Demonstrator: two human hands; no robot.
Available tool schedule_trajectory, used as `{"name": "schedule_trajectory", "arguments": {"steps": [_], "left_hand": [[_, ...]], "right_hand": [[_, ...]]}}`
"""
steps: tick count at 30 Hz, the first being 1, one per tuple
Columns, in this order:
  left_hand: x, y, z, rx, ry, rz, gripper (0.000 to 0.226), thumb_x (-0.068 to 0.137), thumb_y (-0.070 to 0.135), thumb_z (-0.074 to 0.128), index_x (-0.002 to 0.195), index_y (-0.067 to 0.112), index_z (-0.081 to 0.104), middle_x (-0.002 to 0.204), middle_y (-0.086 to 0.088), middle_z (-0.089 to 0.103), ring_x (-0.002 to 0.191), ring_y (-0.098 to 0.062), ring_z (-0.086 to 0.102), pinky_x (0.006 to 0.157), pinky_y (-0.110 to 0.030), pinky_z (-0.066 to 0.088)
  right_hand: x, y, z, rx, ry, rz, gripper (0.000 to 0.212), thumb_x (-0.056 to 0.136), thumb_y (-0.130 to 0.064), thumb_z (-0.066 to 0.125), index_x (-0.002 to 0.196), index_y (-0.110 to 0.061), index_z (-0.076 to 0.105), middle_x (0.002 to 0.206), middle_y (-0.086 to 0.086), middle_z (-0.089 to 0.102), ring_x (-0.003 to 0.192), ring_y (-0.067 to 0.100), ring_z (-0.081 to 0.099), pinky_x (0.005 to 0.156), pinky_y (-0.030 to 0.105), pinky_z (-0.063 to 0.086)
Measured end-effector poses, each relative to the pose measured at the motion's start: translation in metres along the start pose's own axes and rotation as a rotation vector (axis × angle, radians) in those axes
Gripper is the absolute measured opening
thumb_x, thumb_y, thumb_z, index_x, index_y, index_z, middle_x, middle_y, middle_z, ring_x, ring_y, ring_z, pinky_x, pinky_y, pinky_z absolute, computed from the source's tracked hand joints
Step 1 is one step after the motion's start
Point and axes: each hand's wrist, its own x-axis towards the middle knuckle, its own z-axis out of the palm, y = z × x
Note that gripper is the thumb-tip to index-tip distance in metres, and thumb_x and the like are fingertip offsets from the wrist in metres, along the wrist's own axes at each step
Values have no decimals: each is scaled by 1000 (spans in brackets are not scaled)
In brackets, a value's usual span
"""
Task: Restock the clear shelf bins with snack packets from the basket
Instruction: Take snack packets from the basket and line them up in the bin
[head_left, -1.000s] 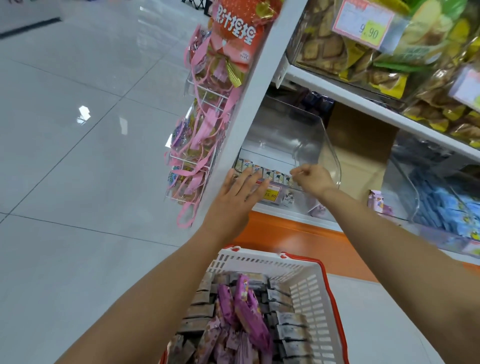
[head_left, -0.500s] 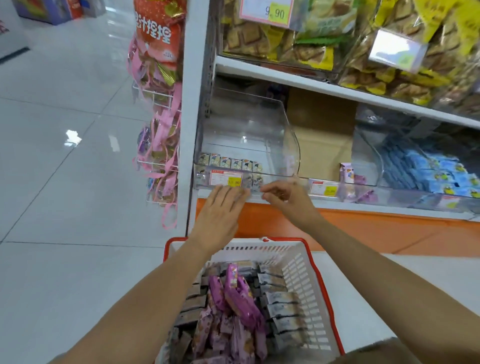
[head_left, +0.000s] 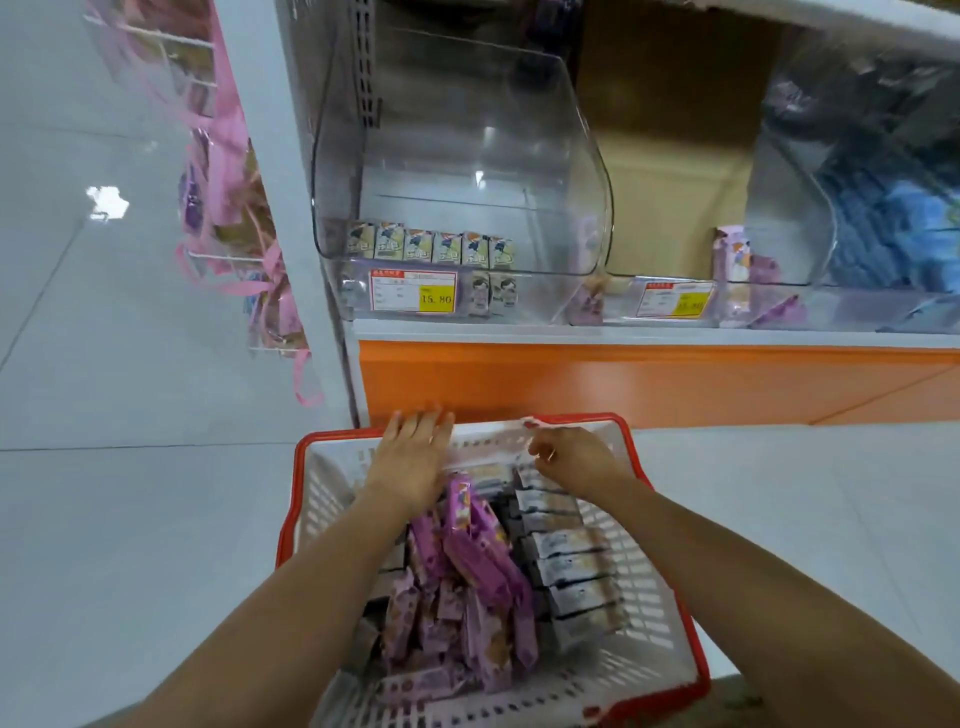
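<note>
Noting basket (head_left: 653, 613) of snack packets (head_left: 483, 566); clear bin (head_left: 519, 130), one front row. Left hand (head_left: 410, 460) flat, released; right hand (head_left: 576, 457) curled, grasp indeterminate.

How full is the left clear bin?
Nearly empty: the bin holds only a few small packets along its front; the floor behind them is bare.

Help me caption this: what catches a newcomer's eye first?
The red-rimmed basket, bottom centre, heaped with purple packets, left hand and right hand over its far end. Above, a clear bin on the shelf, nearly empty but for a front row of small packets.
</note>
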Motion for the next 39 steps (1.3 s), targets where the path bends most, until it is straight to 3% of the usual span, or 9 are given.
{"name": "schedule_trajectory", "arguments": {"steps": [4,9,14,19,25,31,34,37,39], "left_hand": [[2,-3,21,-1,92,1,77,96,35,48,156,13,7,162,-8,15,149,-28,8,122,-47,1],[3,-4,37,-1,201,1,75,89,22,56,155,12,20,157,-10,30,147,-31,20,122,-49,7],[6,-5,49,20,277,0,74,84,22,64,151,9,33,149,-12,44,141,-33,33,120,-52,19],[5,-1,49,27,288,-34,75,89,26,63,153,11,26,151,-10,41,144,-32,28,122,-50,11],[3,1,43,24,237,-41,79,93,26,54,156,13,9,159,-8,25,149,-30,12,122,-47,-3],[0,3,30,-39,140,-49,79,97,26,49,157,16,-1,164,-7,7,151,-27,-2,122,-46,-8],[-6,5,17,-132,109,-73,77,97,26,52,157,16,5,164,-8,-5,151,-27,-8,122,-43,-9],[-17,10,0,-289,173,-99,60,96,27,52,151,17,31,161,-11,14,147,-29,13,122,-43,13],[-23,16,-16,-464,175,-182,47,100,28,44,145,13,40,150,-12,35,135,-29,33,115,-40,29]], "right_hand": [[14,11,41,-9,-116,103,33,95,-29,52,126,-16,55,126,7,61,114,26,58,92,33,45],[21,15,80,129,-80,186,34,91,-19,59,125,-13,58,124,10,61,110,29,59,86,31,46],[25,21,93,10,-80,171,44,90,-26,63,132,-16,55,129,13,50,116,32,53,90,40,51],[25,20,97,-103,-82,223,51,89,-32,68,132,-13,47,134,12,43,122,31,49,89,40,51],[19,19,84,-70,-14,183,41,86,-24,67,121,-11,50,116,11,60,104,31,60,77,36,48],[5,15,49,215,112,150,42,82,-29,72,121,-19,60,104,6,66,92,25,63,76,32,51],[-4,3,20,480,51,125,37,77,-26,77,112,-27,64,107,-3,67,85,15,64,71,25,52],[-14,-15,-9,745,17,63,33,70,-27,78,101,-27,64,106,3,68,89,20,69,80,42,59],[-22,-30,-28,889,26,10,26,79,-7,73,99,-18,61,110,16,62,92,26,67,82,42,59]]}}
